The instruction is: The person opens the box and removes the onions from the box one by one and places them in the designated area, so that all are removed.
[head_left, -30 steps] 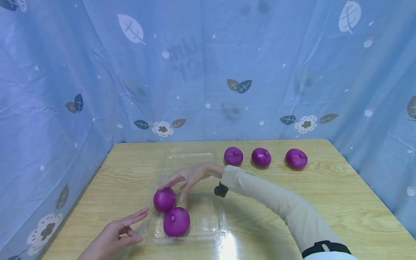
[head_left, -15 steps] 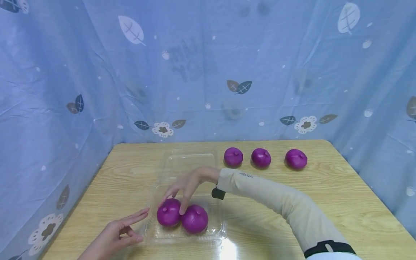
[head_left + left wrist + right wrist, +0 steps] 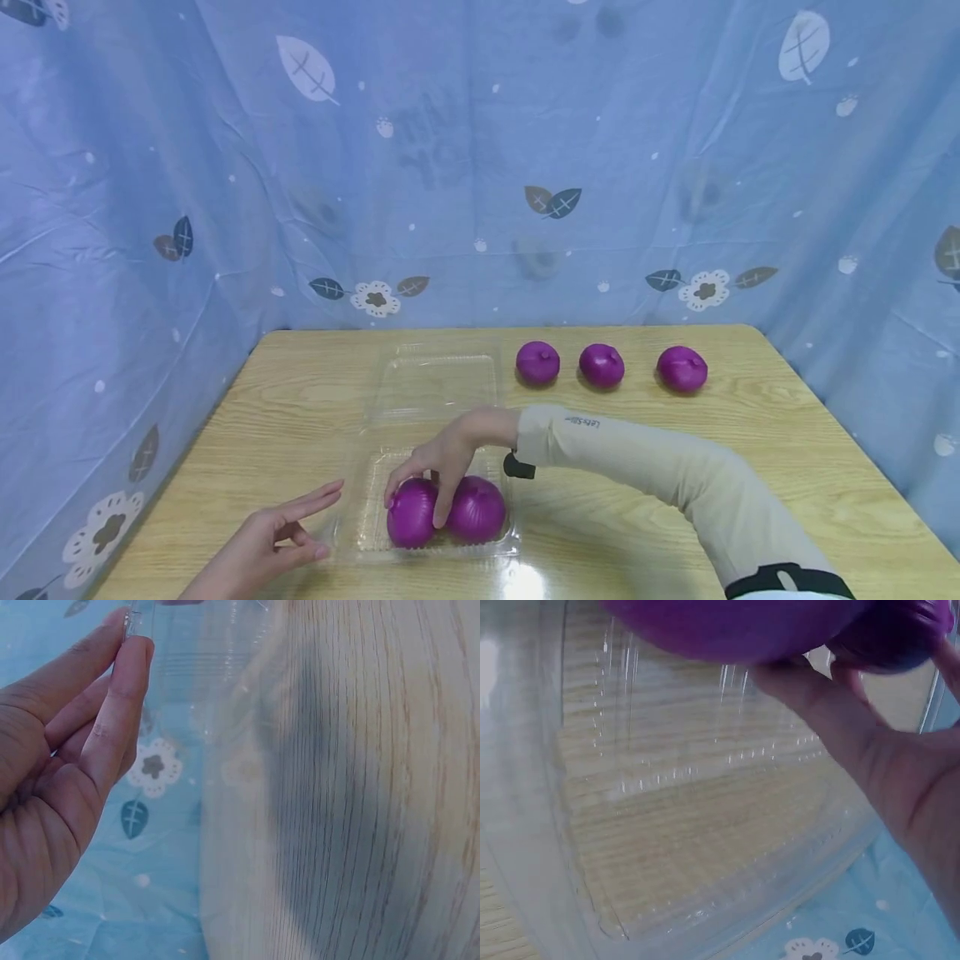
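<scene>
Two purple onions sit side by side in the front half of an open clear plastic container (image 3: 363, 533). My right hand (image 3: 444, 458) reaches over from the right and grips the left onion (image 3: 412, 518), fingers on its far left side and thumb between the two. The right onion (image 3: 480, 510) lies against the thumb; in the right wrist view that onion (image 3: 735, 626) fills the top, with the held onion (image 3: 892, 637) darker beyond. My left hand (image 3: 266, 537) is at the container's left side; its thumb and fingertips pinch the clear edge (image 3: 137, 622) in the left wrist view.
Behind the onions, the container's clear lid half (image 3: 438, 387) lies folded back on the wooden table (image 3: 750, 467). Three more purple onions stand in a row at the back right, the nearest one (image 3: 537, 363) beside the lid. A blue patterned curtain (image 3: 480, 167) encloses the back and sides.
Both onions have shifted within the container, ending side by side at its front; the right hand moved right and nearer with them. The left hand has stayed in place.
</scene>
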`<state>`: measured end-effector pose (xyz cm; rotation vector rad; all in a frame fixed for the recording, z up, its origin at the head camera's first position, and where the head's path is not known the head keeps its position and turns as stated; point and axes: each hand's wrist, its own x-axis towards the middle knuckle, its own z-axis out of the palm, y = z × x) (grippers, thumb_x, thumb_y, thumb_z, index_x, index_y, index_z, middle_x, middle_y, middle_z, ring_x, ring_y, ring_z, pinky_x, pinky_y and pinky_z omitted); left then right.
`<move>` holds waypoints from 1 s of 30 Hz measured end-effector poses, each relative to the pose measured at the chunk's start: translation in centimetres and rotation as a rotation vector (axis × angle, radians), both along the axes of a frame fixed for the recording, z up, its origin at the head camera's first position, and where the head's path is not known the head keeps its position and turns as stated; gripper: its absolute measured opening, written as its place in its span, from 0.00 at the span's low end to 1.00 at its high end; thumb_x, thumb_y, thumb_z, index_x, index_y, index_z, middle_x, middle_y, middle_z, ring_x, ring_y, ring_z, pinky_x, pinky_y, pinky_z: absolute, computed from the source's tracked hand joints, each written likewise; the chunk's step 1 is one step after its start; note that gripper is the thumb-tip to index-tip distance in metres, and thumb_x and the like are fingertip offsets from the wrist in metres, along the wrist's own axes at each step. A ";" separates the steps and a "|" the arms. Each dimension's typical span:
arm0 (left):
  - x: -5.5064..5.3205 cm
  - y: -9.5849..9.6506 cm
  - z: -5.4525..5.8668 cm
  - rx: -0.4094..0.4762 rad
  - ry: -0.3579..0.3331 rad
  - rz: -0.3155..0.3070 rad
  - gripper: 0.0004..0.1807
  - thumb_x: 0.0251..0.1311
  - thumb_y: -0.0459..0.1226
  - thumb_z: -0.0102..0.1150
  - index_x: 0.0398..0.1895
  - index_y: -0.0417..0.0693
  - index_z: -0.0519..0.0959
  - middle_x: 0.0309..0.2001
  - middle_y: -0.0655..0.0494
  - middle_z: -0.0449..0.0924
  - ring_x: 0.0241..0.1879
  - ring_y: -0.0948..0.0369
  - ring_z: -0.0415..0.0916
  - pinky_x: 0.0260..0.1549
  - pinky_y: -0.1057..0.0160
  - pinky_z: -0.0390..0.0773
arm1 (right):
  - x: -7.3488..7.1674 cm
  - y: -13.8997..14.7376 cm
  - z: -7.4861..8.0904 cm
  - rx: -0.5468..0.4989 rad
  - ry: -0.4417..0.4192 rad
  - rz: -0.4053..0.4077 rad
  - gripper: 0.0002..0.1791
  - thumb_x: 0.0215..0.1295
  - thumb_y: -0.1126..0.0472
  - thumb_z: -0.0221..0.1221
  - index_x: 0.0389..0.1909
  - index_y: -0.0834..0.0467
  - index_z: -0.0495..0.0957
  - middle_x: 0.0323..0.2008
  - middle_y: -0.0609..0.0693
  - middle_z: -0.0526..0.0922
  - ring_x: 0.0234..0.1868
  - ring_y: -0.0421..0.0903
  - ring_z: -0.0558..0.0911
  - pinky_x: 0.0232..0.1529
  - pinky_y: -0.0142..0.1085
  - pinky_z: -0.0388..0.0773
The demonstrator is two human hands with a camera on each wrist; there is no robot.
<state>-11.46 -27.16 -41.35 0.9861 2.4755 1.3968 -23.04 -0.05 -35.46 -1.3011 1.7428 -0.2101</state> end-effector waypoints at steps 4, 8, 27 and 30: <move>0.0 0.0 0.0 -0.006 0.011 0.001 0.33 0.59 0.33 0.62 0.70 0.48 0.65 0.64 0.83 0.61 0.26 0.65 0.79 0.26 0.68 0.76 | 0.4 -0.1 -0.4 -0.042 0.002 -0.007 0.31 0.61 0.58 0.65 0.62 0.50 0.63 0.60 0.46 0.68 0.60 0.36 0.68 0.56 0.28 0.66; 0.0 0.1 0.0 -0.013 0.021 0.001 0.34 0.59 0.33 0.63 0.70 0.49 0.65 0.63 0.84 0.61 0.26 0.65 0.79 0.26 0.68 0.76 | 0.5 0.2 -0.6 -0.117 0.008 -0.004 0.29 0.60 0.57 0.66 0.60 0.50 0.66 0.57 0.44 0.70 0.58 0.34 0.67 0.55 0.27 0.65; 0.1 0.0 0.0 -0.007 0.017 0.012 0.34 0.60 0.32 0.62 0.70 0.51 0.65 0.63 0.84 0.61 0.26 0.65 0.79 0.25 0.67 0.76 | 0.8 6.8 1.9 -0.564 -0.091 -0.275 0.32 0.51 0.62 0.72 0.60 0.54 0.74 0.57 0.45 0.69 0.60 0.37 0.66 0.53 0.33 0.73; 0.1 0.0 -0.1 -0.001 0.015 0.006 0.34 0.60 0.32 0.62 0.70 0.51 0.65 0.63 0.84 0.60 0.26 0.64 0.79 0.24 0.67 0.76 | 1.0 8.2 2.4 -0.651 -0.125 -0.307 0.32 0.50 0.64 0.72 0.59 0.58 0.74 0.59 0.49 0.68 0.63 0.40 0.64 0.56 0.37 0.72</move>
